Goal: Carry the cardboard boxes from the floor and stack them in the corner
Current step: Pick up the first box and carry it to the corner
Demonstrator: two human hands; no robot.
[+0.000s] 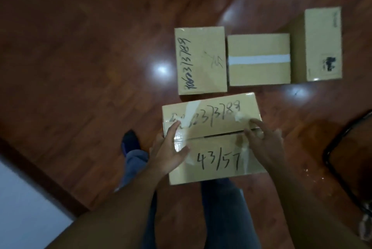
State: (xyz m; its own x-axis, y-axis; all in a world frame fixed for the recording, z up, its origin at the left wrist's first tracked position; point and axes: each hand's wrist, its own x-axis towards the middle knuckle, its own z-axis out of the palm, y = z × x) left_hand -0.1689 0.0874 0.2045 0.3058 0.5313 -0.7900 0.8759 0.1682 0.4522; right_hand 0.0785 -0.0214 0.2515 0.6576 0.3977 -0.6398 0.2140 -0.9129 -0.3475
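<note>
A taped cardboard box (215, 129) with black handwritten numbers is right in front of me, above my legs. My left hand (165, 154) grips its left edge, with fingers spread over the top. On the right edge sits my right hand (265, 146), its fingers across the top seam. Three more cardboard boxes stand in a row on the floor beyond it: one with handwritten numbers (201, 61), one with a white tape strip (258, 59), and a taller one (322, 45) at the right. The image is blurred.
The floor is glossy reddish wood (80, 57) with light glare. A black curved frame (340, 160) stands at the right edge. A white wall with a dark baseboard (24, 204) runs along the lower left. My sock-clad foot (130, 140) is left of the held box.
</note>
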